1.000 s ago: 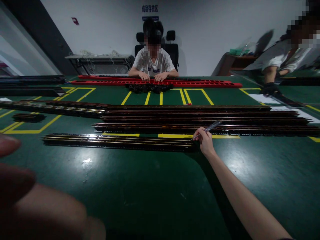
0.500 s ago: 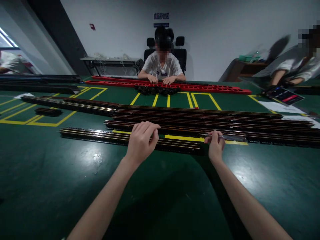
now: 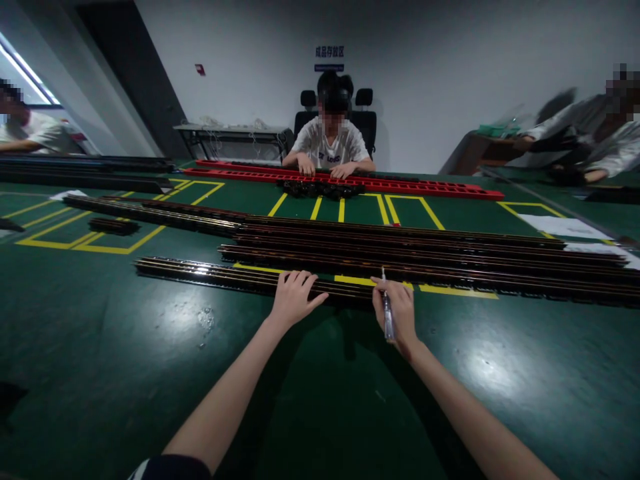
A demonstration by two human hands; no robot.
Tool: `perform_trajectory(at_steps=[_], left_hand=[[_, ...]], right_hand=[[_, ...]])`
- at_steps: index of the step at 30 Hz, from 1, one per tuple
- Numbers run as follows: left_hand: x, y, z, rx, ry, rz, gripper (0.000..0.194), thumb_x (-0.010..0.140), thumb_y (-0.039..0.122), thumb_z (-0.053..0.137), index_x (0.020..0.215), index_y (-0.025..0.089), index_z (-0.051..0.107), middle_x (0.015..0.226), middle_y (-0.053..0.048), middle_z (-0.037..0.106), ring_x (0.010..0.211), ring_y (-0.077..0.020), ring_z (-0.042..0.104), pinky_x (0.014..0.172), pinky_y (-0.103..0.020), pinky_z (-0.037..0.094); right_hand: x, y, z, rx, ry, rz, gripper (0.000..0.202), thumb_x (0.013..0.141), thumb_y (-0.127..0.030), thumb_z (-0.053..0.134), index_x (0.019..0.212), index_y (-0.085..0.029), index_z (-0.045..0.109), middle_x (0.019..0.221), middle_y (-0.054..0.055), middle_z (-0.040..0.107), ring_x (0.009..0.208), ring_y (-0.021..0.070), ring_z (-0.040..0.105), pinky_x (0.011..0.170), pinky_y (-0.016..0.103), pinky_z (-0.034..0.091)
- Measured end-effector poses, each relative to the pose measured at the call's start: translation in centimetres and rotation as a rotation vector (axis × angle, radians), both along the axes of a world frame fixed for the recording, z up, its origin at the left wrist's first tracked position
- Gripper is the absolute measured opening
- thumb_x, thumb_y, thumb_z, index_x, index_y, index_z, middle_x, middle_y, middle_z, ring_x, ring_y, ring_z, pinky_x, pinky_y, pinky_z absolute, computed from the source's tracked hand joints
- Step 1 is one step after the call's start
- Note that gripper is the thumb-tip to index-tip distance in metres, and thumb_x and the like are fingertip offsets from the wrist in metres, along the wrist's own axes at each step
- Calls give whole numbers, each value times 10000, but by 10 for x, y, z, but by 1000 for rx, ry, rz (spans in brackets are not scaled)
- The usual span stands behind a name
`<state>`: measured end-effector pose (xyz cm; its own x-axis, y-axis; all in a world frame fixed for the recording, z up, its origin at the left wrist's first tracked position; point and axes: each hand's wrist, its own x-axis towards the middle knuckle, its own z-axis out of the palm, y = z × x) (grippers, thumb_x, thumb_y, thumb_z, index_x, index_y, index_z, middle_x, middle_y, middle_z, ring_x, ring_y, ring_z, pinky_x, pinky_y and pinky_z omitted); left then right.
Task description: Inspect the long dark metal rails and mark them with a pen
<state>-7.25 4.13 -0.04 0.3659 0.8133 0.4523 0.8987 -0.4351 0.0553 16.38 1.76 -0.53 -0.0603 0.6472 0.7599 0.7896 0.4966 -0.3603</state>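
- Head view, looking down across green table (image 3: 150, 373) marked with yellow lines (image 3: 120, 250).
- Left hand (image 3: 293, 298) laid palm-down on near black strip (image 3: 225, 275), fingers spread and flat on its top, not closed around anything.
- Near black strip: long, thin, gold-edged, lying flat and crosswise on table, closest of all strips to wearer; right end hidden between the two hands.
- Right hand (image 3: 397, 313) just right of left hand, apart from it, fingers pinched on slim pen-like tool (image 3: 387, 313).
- Tool held roughly upright in the picture, tip pointing away from wearer toward strip edge; contact of tip with strip impossible to judge.
- Bundle of longer dark strips (image 3: 425, 257) just beyond both hands, lying parallel, reaching far to the right.
- More dark strips (image 3: 150, 213) angled off toward the left; short dark piece (image 3: 114, 227) alone inside a yellow box.
- Red rack (image 3: 425, 188), long and slotted, across far side of table; seated person in white shirt (image 3: 330, 143) behind it, both hands on it.
- Small dark parts (image 3: 320, 190) heaped just in front of red rack.
- Another person (image 3: 590, 137) at far right, blurred; third person (image 3: 25, 130) at far left edge.
- White paper sheets (image 3: 560, 227) on table at right.
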Motion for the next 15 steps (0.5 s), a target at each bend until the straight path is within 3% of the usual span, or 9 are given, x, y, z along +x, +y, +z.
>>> perform_trajectory(at_steps=[8,15], left_hand=[[6,0,1,-15,-13,17,419,877,501,482,1065,172,659,1064,-114,676,978,-283,572,875,-458,394],[27,1,-2,-1,-12,0,465,905,525,441,1117,156,630,1072,-116,675,974,-277,587,886,-454,406]], right_hand=[[-30,-3,-6,-95,-302,163,83,875,-172,476,859,-224,538,1034,114,672,992,267,617,899,449,453],[-12,5,-10,-93,-347,48,67,891,-246,513,834,-217,492,950,112,660,886,270,604,815,423,438]])
